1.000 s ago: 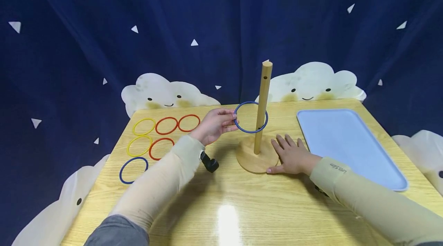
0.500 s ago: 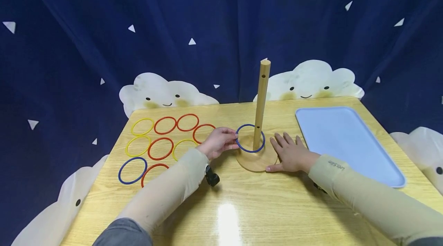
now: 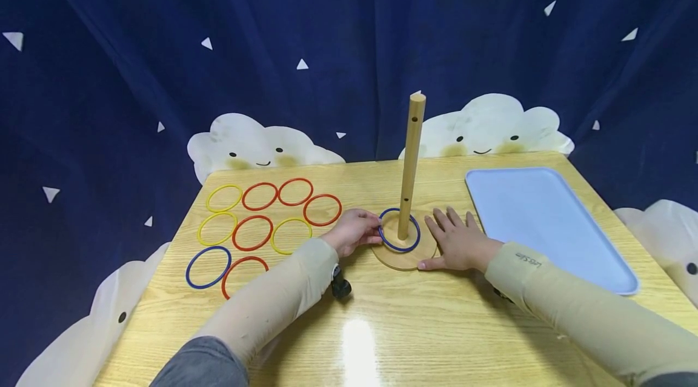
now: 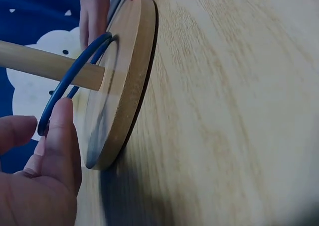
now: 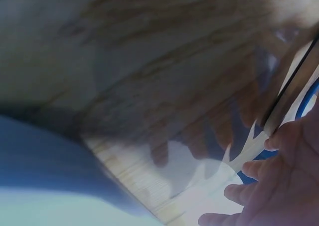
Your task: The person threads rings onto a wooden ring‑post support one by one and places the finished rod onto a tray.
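My left hand [image 3: 353, 232] pinches the left side of a blue ring [image 3: 400, 250] between thumb and fingers. The ring is around the wooden post [image 3: 411, 157], low down by the round wooden base [image 3: 400, 261]. In the left wrist view the blue ring [image 4: 75, 69] is tilted, its far side right at the base and its near side raised in my fingers. My right hand [image 3: 458, 244] rests at the base's right edge with fingers spread and thumb toward the front. The right wrist view shows the right hand [image 5: 286, 181] beside the base's dark-lined rim.
Several red, yellow and blue rings lie flat on the table's left side, among them a blue ring [image 3: 188, 271] and a red ring [image 3: 341, 209]. A light blue tray [image 3: 545, 223] lies on the right. A dark blue curtain [image 3: 349, 23] hangs behind the table.
The blue ring in my left hand has moved down along the post from about mid-height to just over the base. My right hand has stayed at the base.
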`<state>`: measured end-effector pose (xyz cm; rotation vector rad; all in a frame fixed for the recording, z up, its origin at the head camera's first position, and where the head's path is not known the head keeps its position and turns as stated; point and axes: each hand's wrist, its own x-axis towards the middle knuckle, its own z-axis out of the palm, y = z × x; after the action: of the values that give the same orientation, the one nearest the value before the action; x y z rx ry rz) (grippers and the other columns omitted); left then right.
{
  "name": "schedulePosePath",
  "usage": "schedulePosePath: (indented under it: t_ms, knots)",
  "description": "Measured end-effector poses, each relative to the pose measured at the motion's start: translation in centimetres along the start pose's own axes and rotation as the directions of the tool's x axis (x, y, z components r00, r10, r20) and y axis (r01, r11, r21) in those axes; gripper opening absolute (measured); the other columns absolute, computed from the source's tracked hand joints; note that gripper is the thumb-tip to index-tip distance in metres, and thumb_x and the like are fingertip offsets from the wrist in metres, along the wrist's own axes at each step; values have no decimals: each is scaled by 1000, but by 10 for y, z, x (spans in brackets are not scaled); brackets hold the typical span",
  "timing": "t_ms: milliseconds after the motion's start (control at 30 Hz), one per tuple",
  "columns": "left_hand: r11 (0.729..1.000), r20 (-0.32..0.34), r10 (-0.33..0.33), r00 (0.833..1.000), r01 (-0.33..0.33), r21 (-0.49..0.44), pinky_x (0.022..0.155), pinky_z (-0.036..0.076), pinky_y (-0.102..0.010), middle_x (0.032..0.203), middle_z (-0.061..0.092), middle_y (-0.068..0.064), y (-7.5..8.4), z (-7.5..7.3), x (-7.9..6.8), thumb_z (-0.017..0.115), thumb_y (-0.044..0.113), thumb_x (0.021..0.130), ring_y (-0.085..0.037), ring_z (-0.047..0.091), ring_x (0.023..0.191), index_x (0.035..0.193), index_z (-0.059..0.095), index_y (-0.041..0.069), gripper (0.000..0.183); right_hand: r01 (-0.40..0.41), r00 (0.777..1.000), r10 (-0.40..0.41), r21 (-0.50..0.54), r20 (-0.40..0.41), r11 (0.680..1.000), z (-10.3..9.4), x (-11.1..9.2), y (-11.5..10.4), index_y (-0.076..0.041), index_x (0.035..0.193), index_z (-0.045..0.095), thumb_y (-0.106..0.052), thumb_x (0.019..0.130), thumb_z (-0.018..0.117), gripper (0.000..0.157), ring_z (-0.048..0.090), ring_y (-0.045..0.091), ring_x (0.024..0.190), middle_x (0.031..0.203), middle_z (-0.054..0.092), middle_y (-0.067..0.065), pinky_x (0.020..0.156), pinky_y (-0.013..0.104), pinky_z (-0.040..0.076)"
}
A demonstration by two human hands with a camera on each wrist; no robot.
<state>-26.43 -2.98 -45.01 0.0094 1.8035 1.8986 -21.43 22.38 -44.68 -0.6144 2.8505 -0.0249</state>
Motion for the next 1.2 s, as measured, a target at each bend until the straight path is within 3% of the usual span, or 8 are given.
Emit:
schedulePosePath:
  t_ms: [267,500,767,967,1100,1200]
  knots:
    - [999,40,-23,999,22,24,76,62,-27,80,61,-10,5,-4,-1,49,-6,104,-13,63,69,122,55,-22,25,-3,1000,3,-12,-1,1000,-3,5,0,1,160,30,-84,85,54,116,17,55,149,164,22,30,112,79,17]
    - [995,60,-35,998,29,99,70,60,-22,79,63,-10,9,-6,-3,51,-7,102,-12,64,70,120,58,-22,25,-5,1000,5,-13,2,1000,-5,8,0,1,160,30,-85,85,54,117,16,55,149,164,21,30,113,78,16]
    - [986,17,-18,1000,15,163,74,60,-23,97,69,-20,16,-15,-13,55,-3,101,-14,65,78,130,57,-17,32,6,1000,-6,-2,-3,1000,-8,8,-2,1,160,30,-85,84,54,117,18,56,148,163,23,31,112,79,17]
    - [994,5,67,998,-67,89,89,59,-31,122,62,-34,24,-33,-30,53,-3,104,-20,68,92,135,51,-19,35,9,1000,-9,26,-2,1000,-6,6,-3,1,160,30,-88,82,52,120,18,57,147,163,23,31,112,80,15]
    - [993,-19,121,992,-121,15,101,54,-42,112,64,-25,29,-55,-47,53,-1,105,-22,68,96,131,51,-20,32,6,1000,-5,30,-3,1000,-4,3,-3,2,159,32,-87,83,54,119,20,58,146,162,24,33,110,80,18]
    - [991,-38,134,990,-135,-17,103,53,-43,103,64,-15,29,-76,-61,53,1,105,-20,67,93,125,52,-17,27,-1,1000,1,17,3,1000,-5,-2,-4,2,158,35,-86,82,57,118,23,59,145,160,26,34,109,80,21]
